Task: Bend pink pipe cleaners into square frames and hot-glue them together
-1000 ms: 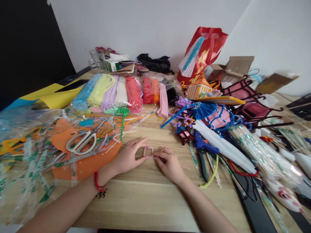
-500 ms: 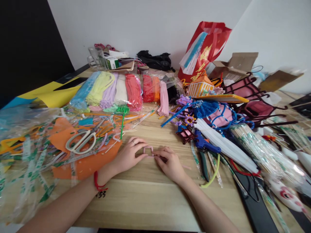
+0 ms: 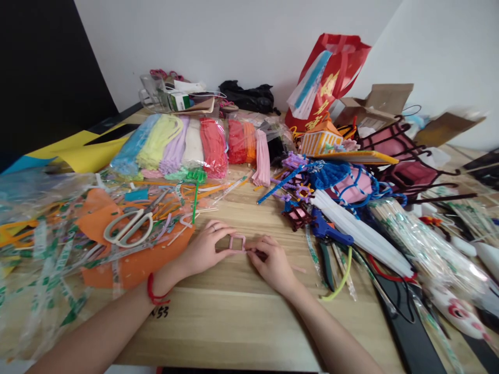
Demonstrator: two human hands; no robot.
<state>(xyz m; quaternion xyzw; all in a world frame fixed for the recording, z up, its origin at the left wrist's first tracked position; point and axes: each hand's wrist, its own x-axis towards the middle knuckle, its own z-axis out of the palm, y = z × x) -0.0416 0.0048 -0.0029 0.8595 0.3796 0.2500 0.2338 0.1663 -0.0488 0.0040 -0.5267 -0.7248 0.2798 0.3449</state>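
Observation:
A small pink square frame [image 3: 237, 242] bent from a pipe cleaner is held just above the wooden table [image 3: 234, 317]. My left hand [image 3: 205, 249] pinches its left side between thumb and fingers; a ring shows on one finger and a red cord circles the wrist. My right hand [image 3: 273, 262] is closed on the frame's right lower corner, knuckles up. Both hands meet at the middle of the table.
White-handled scissors [image 3: 128, 227] lie on orange sheets [image 3: 132, 259] to the left amid plastic wrappers. Packs of coloured pipe cleaners [image 3: 187, 145] lie behind. To the right are a blue glue gun [image 3: 327, 231], pliers, skewer bundles [image 3: 421, 244] and a red bag [image 3: 327, 78].
The hands have stayed nearly in place on the pink frame; my left fingers shifted slightly around its left side. The view moved a little.

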